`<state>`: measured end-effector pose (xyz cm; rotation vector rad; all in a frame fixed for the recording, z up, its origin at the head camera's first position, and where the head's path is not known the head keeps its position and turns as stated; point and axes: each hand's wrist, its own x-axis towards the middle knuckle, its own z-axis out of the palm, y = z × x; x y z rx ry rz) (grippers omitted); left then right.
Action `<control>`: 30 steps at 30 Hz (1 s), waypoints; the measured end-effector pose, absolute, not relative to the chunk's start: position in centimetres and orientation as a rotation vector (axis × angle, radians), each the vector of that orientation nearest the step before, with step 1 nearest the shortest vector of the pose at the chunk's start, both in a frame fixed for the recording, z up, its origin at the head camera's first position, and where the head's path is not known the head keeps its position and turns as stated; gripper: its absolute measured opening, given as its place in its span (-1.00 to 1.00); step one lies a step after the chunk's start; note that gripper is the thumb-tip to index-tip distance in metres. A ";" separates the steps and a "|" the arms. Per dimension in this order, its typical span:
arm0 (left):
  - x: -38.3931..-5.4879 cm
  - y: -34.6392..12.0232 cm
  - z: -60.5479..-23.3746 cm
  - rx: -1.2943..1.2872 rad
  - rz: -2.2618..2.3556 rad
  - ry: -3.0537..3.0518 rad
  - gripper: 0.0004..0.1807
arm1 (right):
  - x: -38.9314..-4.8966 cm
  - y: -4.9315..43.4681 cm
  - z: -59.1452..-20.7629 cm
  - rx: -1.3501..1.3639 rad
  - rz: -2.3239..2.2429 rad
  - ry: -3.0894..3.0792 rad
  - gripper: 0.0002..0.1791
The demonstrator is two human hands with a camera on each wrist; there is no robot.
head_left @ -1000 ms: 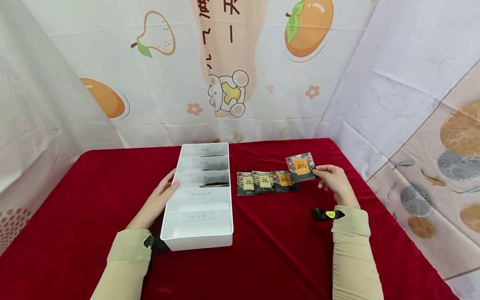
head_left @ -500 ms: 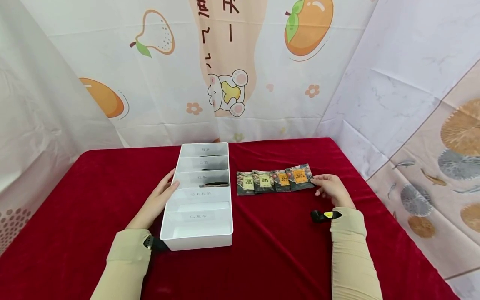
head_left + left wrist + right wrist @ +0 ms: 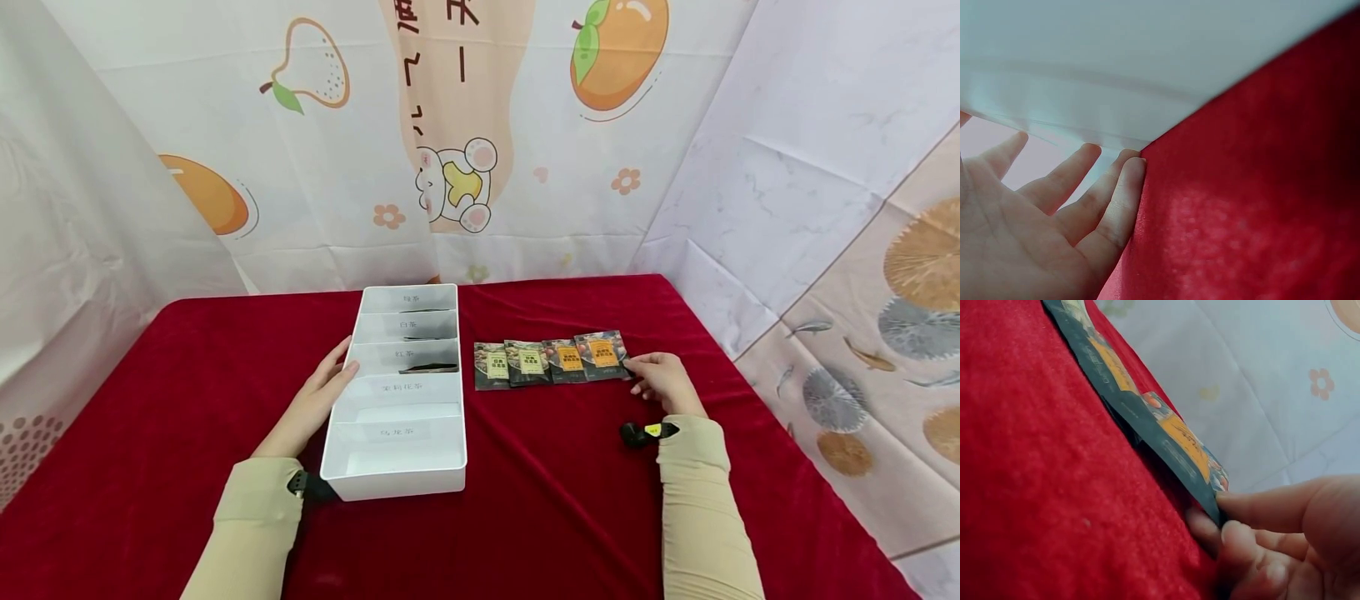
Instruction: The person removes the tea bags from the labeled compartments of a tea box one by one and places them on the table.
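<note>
My right hand (image 3: 665, 382) pinches the right edge of a dark tea sachet (image 3: 602, 357) with an orange label, thumb on top and fingers beneath in the right wrist view. That sachet is rightmost in a row on the red cloth, overlapping another orange-labelled sachet (image 3: 567, 362). Two green-labelled sachets, one (image 3: 528, 363) overlapping the other (image 3: 491, 367), lie further left. Extended fingers of my left hand (image 3: 1041, 206) rest along the left side of a white divided box (image 3: 397, 482), its thumb at the rim in the head view.
Labelled compartments run down the box; the three far ones hold dark sachets (image 3: 429, 368), mostly hidden by the dividers. A red cloth (image 3: 555, 517) covers the table. Printed curtains (image 3: 300, 217) hang behind it and along both sides.
My right hand has brought the orange-labelled sachet down toward me, from above the row into line with the others, and straightened it. My left hand and the box have stayed put.
</note>
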<state>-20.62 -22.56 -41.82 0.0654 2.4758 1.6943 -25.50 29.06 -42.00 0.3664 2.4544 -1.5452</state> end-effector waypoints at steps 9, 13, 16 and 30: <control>-20.7 -22.6 -41.9 0.077 1.712 2.467 -0.27 | -25.5 28.7 -41.7 0.456 -1.285 2.722 -0.56; -20.7 -22.6 -42.0 0.076 1.711 2.471 -0.27 | -25.5 28.0 -41.0 0.440 -1.314 2.779 -0.49; -20.7 -22.6 -42.0 0.075 1.709 2.472 -0.27 | -25.3 27.3 -40.0 0.410 -1.377 2.811 -0.48; -20.7 -22.6 -42.0 0.070 1.714 2.463 -0.26 | -24.9 24.1 -37.3 0.282 -1.525 2.923 -0.59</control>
